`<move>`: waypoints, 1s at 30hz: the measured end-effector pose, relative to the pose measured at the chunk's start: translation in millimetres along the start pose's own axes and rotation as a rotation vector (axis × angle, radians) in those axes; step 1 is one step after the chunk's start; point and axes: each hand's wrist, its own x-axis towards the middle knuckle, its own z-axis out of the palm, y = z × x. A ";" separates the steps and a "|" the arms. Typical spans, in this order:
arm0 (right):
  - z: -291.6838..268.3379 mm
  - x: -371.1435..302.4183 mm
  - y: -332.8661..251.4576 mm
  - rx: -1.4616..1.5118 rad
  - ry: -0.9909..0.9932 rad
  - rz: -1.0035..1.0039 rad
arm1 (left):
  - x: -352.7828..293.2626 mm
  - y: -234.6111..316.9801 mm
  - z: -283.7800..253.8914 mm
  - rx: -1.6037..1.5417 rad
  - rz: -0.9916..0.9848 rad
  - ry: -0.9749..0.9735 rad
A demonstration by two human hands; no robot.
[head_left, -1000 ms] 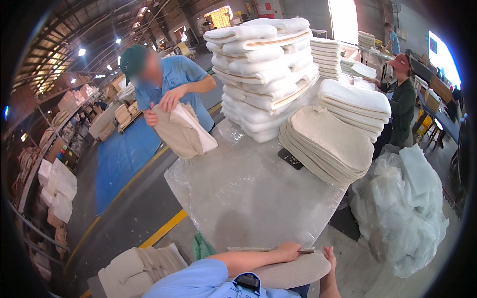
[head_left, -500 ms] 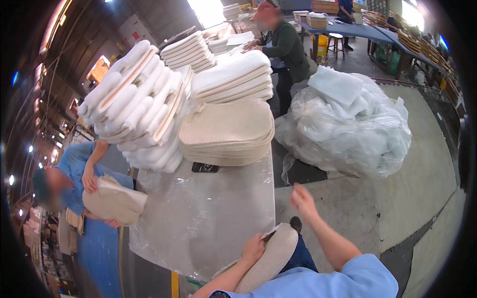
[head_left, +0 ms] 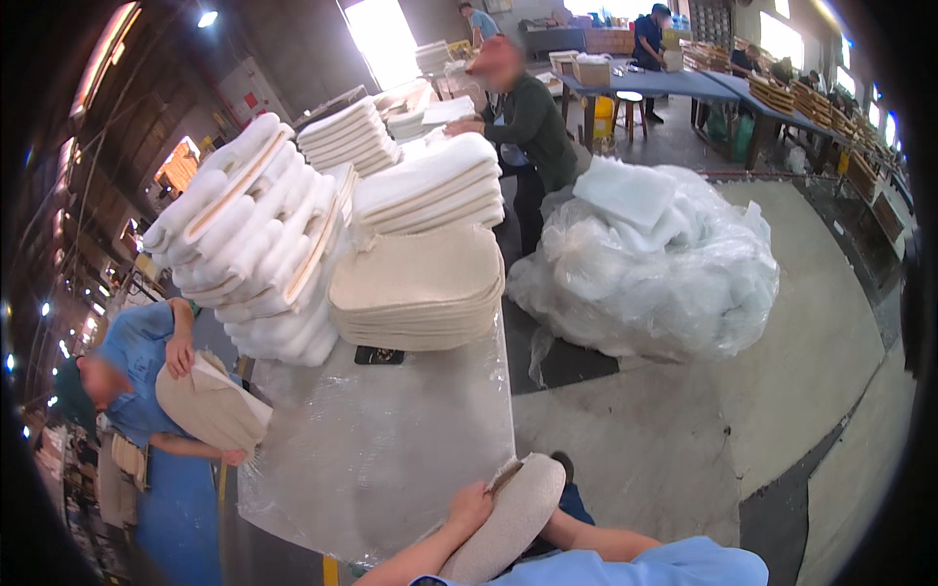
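Note:
A beige fabric cushion with a rounded end lies tilted against my body at the table's near right corner. My left hand is closed on the edge of its opening, where a dark gap shows at the upper end. From the right, my right forearm reaches to the cushion's far side. The cushion hides that hand and its fingers. A neat stack of beige fabric covers rests farther along the plastic-covered table.
White padded pieces stand in a tall leaning pile at the back left, with folded white pads beside it. A big plastic bag of white stuffing sits on the floor at right. A co-worker at left holds another cushion; another person stands behind the stacks.
My right hand, raised and apart from the cushion before, has come down behind it. My left hand keeps its hold on the edge. The view has shifted slightly.

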 end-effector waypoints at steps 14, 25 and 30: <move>27.6 18.9 -22.9 -0.492 -0.099 -0.088 | 1.4 -1.4 17.5 -0.120 -0.168 0.259; 12.9 17.7 -38.7 -1.102 -0.106 -0.163 | 12.9 -9.2 25.0 -0.076 -0.257 0.341; 14.3 18.0 -41.5 -1.207 -0.085 -0.165 | 10.1 -11.4 38.9 0.039 -0.190 0.442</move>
